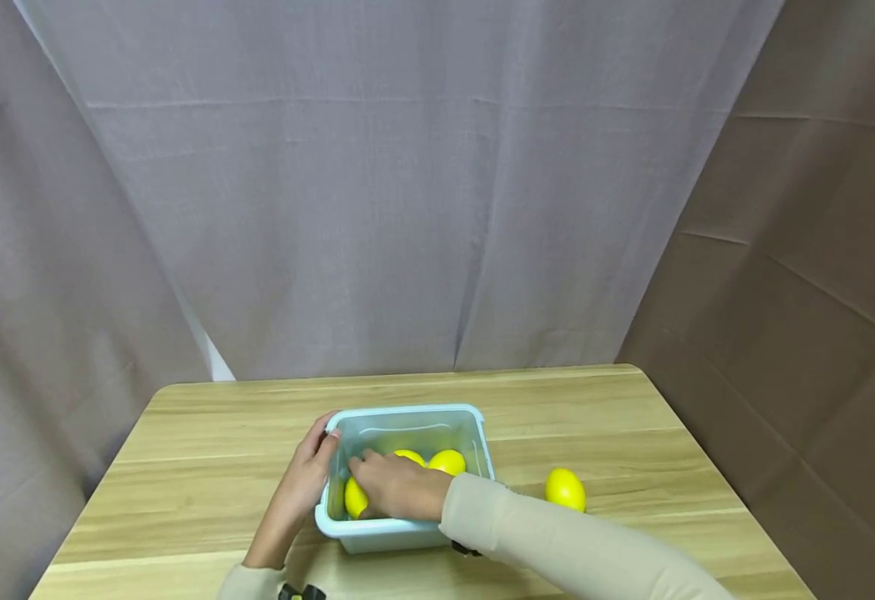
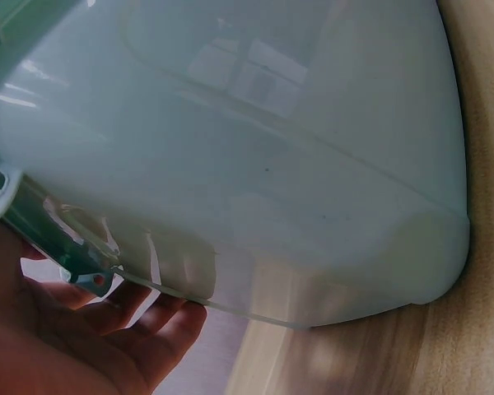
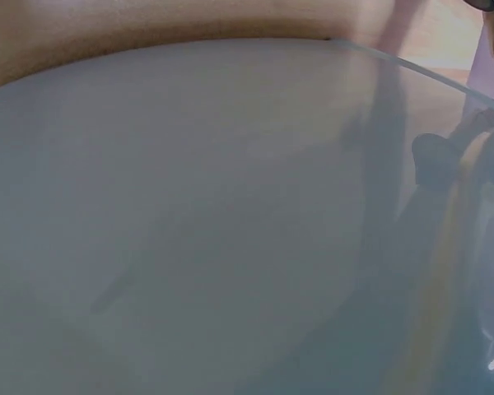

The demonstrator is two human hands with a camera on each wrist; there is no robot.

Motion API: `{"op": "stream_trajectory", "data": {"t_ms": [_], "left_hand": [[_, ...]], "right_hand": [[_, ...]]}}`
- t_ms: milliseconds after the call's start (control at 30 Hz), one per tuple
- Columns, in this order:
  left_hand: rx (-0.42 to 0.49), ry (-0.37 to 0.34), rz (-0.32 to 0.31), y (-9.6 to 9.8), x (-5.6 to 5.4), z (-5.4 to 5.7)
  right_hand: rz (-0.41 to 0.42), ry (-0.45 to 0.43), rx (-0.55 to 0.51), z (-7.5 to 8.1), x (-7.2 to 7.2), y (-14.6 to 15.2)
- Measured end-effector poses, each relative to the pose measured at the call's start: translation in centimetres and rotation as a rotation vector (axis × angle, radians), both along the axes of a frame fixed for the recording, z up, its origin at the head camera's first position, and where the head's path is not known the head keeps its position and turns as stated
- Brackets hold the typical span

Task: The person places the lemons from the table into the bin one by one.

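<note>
A pale blue plastic storage box point(image 1: 407, 527) stands on the table with several yellow lemons in it. My left hand point(image 1: 307, 475) grips its left rim, thumb over the edge and fingers along the outside. In the left wrist view, the fingers of that left hand point(image 2: 107, 337) lie beside the box's handle bracket point(image 2: 58, 234). My right hand point(image 1: 400, 487) reaches down inside, its fingers and thumb around a lemon point(image 1: 355, 498) at the left. Two other lemons, one of them point(image 1: 447, 462) plainly seen, lie behind that hand. The box wall point(image 3: 230, 206) fills most of the right wrist view.
One more lemon point(image 1: 565, 489) lies on the wooden table point(image 1: 205, 467) to the right of the box, just beyond my right forearm point(image 1: 557, 533). Grey curtains point(image 1: 332, 208) hang behind the table, and a brown one point(image 1: 805, 317) hangs on the right.
</note>
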State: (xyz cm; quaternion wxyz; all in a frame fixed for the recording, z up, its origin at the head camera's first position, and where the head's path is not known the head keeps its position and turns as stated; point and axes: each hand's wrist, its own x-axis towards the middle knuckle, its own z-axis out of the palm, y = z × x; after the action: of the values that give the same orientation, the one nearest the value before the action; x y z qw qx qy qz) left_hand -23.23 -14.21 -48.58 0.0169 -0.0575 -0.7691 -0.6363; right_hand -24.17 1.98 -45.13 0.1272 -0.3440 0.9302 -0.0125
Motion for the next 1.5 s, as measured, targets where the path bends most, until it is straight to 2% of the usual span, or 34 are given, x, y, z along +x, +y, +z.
{"op": "stream_trajectory", "data": {"t_ms": [100,333,467,600,767,1033,1500], "left_hand": [[-0.003,-0.006,-0.005,-0.1,0.0,0.0],[-0.018,-0.004,-0.003,-0.1,-0.3,0.1],[-0.014,-0.008,0.005,0.0,-0.3,0.0],[-0.002,-0.009,0.001,0.0,-0.2,-0.2],[0.015,-0.016,-0.007,-0.1,0.0,-0.3],[0.011,-0.013,-0.005,0.1,-0.1,-0.1],[-0.008,-0.031,0.033,0.2,-0.1,-0.1]], "right_hand": [[0.019,0.031,0.011,0.1,0.1,0.0],[0.01,0.042,-0.021,0.5,0.1,0.1],[-0.001,0.023,-0.025,0.5,0.2,0.2],[-0.005,-0.041,-0.04,0.5,0.3,0.4],[-0.026,-0.127,-0.114,0.6,0.2,1.1],[-0.027,-0.106,-0.239,1.1,0.3,2.6],[-0.113,-0.021,-0.385,5.0,1.3,7.9]]}}
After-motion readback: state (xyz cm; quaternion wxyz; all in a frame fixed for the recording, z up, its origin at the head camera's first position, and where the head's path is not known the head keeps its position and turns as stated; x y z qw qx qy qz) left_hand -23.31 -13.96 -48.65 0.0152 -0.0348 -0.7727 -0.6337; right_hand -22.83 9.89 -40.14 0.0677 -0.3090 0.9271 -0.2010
